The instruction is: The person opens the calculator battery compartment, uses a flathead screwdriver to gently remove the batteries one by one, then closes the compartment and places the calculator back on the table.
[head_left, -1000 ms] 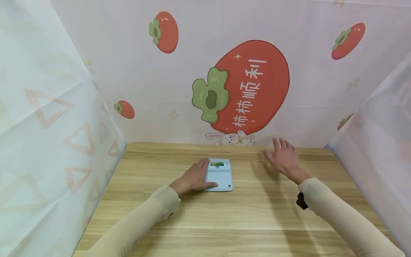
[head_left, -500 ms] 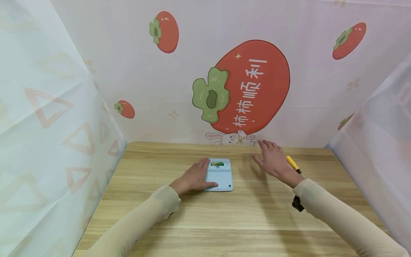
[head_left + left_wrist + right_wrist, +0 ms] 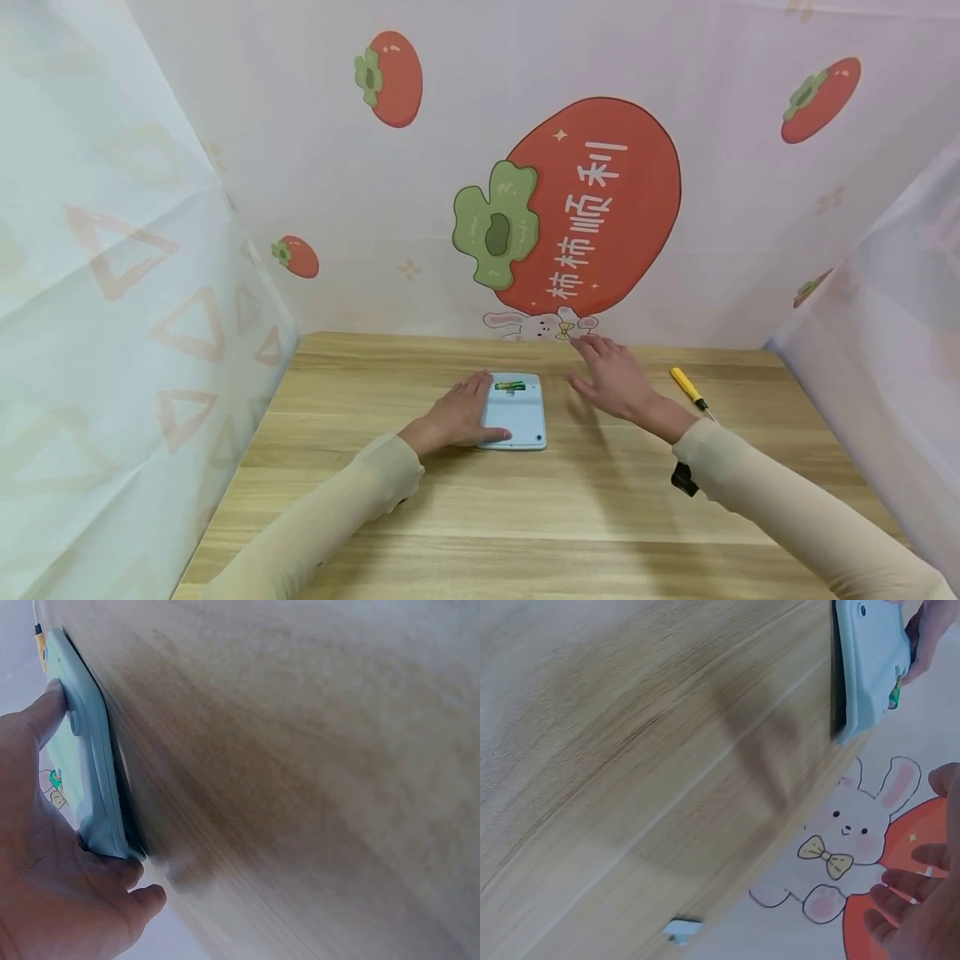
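A flat light-blue device lies on the wooden table, its uncovered battery recess showing a green battery. My left hand holds it along its left side; in the left wrist view the thumb rests on its edge and other fingers curl at a corner. To the right of the device, apart from it, hovers my right hand, fingers spread and holding nothing. The right wrist view shows a small light-blue tabbed piece, like a battery cover, on the table; in the head view I cannot make it out.
A screwdriver with a yellow handle lies on the table at the right, its shaft partly behind the right sleeve. Behind the table stands a printed wall, with white sheets at both sides.
My right hand has moved left toward the device, and the screwdriver has come into view behind it. The left hand and the device have stayed in place.
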`<state>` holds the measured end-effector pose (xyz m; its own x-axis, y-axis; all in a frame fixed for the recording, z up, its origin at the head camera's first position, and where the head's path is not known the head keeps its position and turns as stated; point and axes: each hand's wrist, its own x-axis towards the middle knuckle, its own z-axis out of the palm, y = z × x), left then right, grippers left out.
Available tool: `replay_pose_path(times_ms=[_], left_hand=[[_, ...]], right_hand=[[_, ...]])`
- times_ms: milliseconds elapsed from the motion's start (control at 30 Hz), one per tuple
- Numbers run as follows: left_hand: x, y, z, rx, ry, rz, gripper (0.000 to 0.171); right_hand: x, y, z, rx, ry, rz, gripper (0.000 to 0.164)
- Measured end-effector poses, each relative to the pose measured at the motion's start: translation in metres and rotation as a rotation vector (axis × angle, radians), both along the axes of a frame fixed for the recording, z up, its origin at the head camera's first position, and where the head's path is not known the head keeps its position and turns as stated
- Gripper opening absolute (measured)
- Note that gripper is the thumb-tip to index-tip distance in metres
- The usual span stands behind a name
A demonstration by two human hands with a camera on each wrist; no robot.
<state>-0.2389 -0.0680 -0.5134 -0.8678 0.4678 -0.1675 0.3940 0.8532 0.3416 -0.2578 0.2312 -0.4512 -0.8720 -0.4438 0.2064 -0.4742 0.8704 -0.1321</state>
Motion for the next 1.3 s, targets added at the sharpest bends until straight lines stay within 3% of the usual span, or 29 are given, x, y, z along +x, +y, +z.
replay_pose_path(times_ms=[367, 1300], left_hand=[[-0.002, 0.0, -0.006, -0.004, 0.003, 0.0, 0.114], [0.003, -0.002, 0.004, 0.002, 0.014, -0.012, 0.112]], right_hand=[[0.001, -0.02, 0.007, -0.009, -0.023, 0.084, 0.065], [-0.002, -0.067, 0.008, 0.07, -0.176, 0.189, 0.053]])
